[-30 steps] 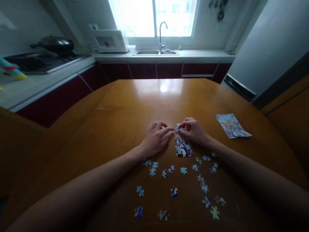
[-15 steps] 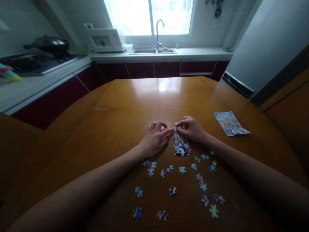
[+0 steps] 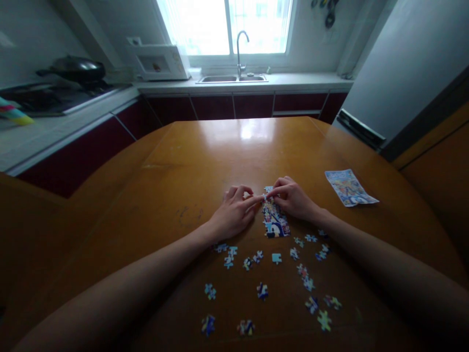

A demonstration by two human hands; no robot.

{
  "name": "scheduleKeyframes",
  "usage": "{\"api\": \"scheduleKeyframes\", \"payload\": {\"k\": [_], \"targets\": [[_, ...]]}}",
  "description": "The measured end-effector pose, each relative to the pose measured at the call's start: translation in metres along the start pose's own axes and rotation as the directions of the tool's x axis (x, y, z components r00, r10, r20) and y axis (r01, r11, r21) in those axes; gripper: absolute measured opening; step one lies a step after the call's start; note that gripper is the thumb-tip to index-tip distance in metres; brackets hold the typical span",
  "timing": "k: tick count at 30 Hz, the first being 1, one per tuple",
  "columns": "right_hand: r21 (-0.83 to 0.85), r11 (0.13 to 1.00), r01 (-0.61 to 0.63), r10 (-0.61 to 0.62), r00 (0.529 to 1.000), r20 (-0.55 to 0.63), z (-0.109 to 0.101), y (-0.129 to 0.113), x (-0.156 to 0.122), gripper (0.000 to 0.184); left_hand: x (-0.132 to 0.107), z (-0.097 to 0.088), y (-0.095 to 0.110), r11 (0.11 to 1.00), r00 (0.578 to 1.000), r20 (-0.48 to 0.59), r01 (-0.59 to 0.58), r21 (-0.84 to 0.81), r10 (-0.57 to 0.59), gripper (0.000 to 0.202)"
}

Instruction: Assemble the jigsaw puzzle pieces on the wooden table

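Observation:
A partly joined jigsaw puzzle (image 3: 274,225) lies flat on the wooden table, a narrow upright strip with a blue cartoon figure at its near end. My left hand (image 3: 236,208) rests at its left side, index finger stretched to touch the puzzle's upper left edge, the other fingers loosely bent. From the right, my right hand (image 3: 291,195) reaches over the strip, its index finger and thumb drawn together on the upper part. Whatever small piece lies under the fingertips is hidden. Nearest to the strip below is a light blue puzzle piece (image 3: 276,258).
Several loose pieces lie scattered nearer me, among them a yellow-green piece (image 3: 324,320) and a dark blue piece (image 3: 262,291). A creased picture sheet (image 3: 350,188) is at the right. Beyond the table (image 3: 205,161) stand a counter with a sink (image 3: 220,78) and a microwave (image 3: 159,62).
My right index finger has shifted slightly toward the puzzle's left edge, by the left fingertip. My left hand has stayed nearly still, and the loose pieces lie as before.

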State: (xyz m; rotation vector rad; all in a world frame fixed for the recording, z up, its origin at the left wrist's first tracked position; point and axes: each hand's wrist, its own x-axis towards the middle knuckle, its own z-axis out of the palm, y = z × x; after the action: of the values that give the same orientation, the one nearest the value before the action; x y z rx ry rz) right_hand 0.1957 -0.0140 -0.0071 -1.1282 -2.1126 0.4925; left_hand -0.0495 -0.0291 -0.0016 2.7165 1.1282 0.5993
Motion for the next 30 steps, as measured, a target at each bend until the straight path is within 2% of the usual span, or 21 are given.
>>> {"api": "scheduleKeyframes", "payload": {"k": [6, 11, 13, 16, 21, 30], "targets": [[-0.032, 0.999, 0.011, -0.011, 1.000, 0.011, 0.0009, -0.0002, -0.0004, 0.018, 0.0000, -0.0001, 0.0007, 1.000, 1.000, -0.009, -0.004, 0.010, 0.004, 0.037], [-0.049, 0.998, -0.034, 0.028, 0.994, -0.103, 0.0011, -0.0007, -0.0002, 0.022, 0.0002, 0.0006, 0.0006, 1.000, 1.000, 0.005, 0.003, 0.002, -0.003, 0.038], [-0.056, 0.997, -0.048, 0.042, 0.993, -0.115, 0.0013, -0.0005, -0.0002, 0.024, 0.0002, 0.0006, 0.0003, 1.000, 1.000, 0.002, 0.014, -0.009, -0.014, 0.036], [-0.049, 0.998, -0.026, 0.021, 0.995, -0.097, 0.0017, -0.0010, -0.0009, 0.030, -0.0001, -0.0002, 0.0004, 1.000, 1.000, 0.002, 0.023, -0.012, -0.023, 0.031], [-0.091, 0.995, 0.044, -0.044, 0.999, -0.005, 0.0012, -0.0050, -0.0023, 0.037, 0.0001, -0.0014, 0.0014, 1.000, 1.000, 0.007, -0.006, 0.002, 0.006, 0.033], [-0.160, 0.987, 0.034, -0.029, 0.999, 0.031, 0.0043, -0.0086, 0.0014, 0.039, 0.0025, -0.0012, 0.0044, 1.000, 1.000, 0.009, 0.017, 0.013, -0.018, 0.031]]}}
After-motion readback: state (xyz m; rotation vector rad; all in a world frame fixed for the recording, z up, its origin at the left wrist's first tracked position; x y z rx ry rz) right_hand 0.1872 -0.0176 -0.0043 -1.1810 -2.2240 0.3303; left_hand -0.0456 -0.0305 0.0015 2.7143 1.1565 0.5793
